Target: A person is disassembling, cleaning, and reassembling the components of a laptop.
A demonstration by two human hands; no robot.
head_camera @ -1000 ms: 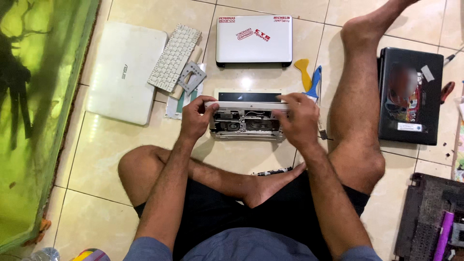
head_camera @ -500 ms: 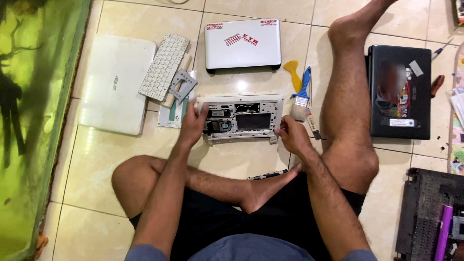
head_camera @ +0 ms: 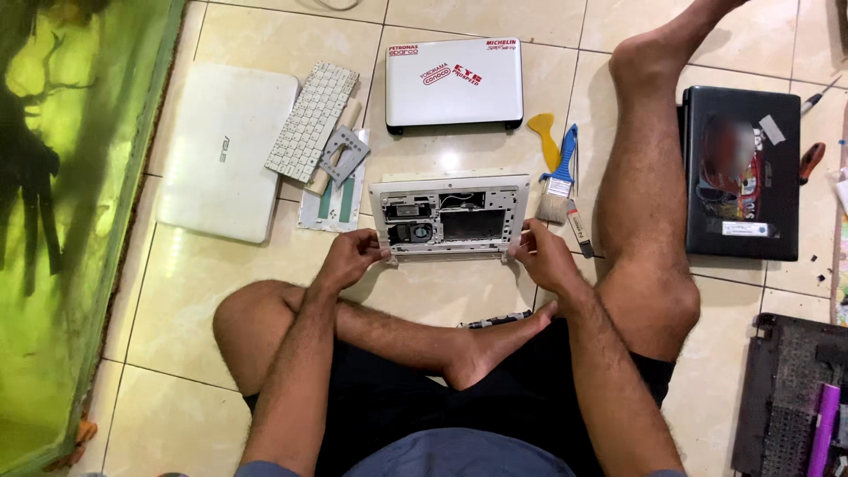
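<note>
Pretty bright, even overhead light, with a glare spot on the floor tiles [head_camera: 449, 161] above the open laptop base [head_camera: 449, 216]. Shadows soft, everything sharp.

red-and-white stickers [head_camera: 452, 71] on the white laptop lid [head_camera: 454, 108]; pale labels [head_camera: 744, 229] on the black laptop [head_camera: 781, 190]

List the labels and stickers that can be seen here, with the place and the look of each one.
Red and white stickers: on the closed white laptop lid at the top, small and slanted.
White rectangular label: low on the black laptop at the right.
Pale tape patch: upper corner of that black laptop.
</note>
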